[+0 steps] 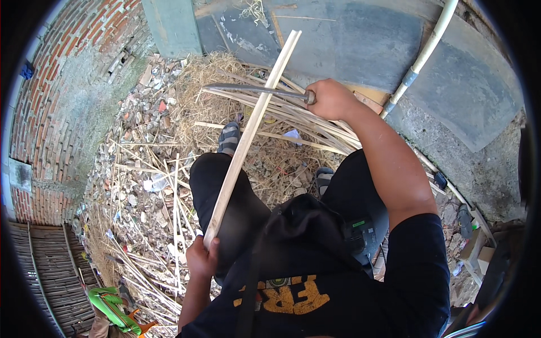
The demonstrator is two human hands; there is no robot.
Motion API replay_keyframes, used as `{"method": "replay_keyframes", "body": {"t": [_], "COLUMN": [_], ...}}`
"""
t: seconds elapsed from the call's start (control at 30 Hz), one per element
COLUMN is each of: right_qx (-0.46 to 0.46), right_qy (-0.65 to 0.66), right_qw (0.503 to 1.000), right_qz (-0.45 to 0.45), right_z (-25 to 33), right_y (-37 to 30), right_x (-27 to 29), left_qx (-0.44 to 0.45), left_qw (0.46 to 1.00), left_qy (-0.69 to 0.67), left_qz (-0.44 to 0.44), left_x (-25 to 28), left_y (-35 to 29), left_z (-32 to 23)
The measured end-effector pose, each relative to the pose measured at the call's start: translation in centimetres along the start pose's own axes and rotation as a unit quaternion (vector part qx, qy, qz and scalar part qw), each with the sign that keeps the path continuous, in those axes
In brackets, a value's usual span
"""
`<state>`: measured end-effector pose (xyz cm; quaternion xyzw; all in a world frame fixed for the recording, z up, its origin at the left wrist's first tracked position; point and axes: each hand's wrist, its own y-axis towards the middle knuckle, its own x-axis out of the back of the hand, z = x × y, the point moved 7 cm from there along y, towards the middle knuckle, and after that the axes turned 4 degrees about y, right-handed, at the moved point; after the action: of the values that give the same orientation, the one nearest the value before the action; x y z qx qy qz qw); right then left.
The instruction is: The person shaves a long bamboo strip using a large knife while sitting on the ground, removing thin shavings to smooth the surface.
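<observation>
Two hands work one pale bamboo strip [248, 135], whose long axis runs from lower left to upper right, its far end pointing up and away toward the grey concrete slab [349, 45]. The left hand [202, 258] is closed in a fist round the strip's near end, beside the person's left knee. The strip is flat, narrow and straight, cream-coloured with a clean split face, and it passes over the left thigh in dark trousers and above a sandalled foot [229, 138]. Across it, near its upper third, lies the dark metal blade of a long knife [256, 90], set almost level with its tip pointing left and touching the strip. The right hand [331, 98] is clenched round the knife's handle. Beneath both, the ground is littered with thin bamboo slivers [152, 186] and dry straw. A white pipe [422, 56] slants along the slab at right.
</observation>
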<state>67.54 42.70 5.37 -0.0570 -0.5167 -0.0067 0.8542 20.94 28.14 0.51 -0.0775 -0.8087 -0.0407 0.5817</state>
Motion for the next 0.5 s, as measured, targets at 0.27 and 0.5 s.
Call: {"method": "replay_keyframes", "body": {"t": [0.27, 0.5], "right_qx": [0.056, 0.024], "right_qy": [-0.023, 0.006], "right_qw": [0.998, 1.0], "right_qz": [0.024, -0.012], "right_z": [3.4, 1.7], "right_y": [-0.7, 0.1], "right_x": [-1.1, -0.1], "left_qx": [0.0, -0.043], "left_qw": [0.999, 0.996], "left_qy": [0.042, 0.068], "left_qz": [0.011, -0.029], "left_x": [0.1, 0.5], "left_y": [-0.5, -0.6], "left_z": [0.7, -0.1]}}
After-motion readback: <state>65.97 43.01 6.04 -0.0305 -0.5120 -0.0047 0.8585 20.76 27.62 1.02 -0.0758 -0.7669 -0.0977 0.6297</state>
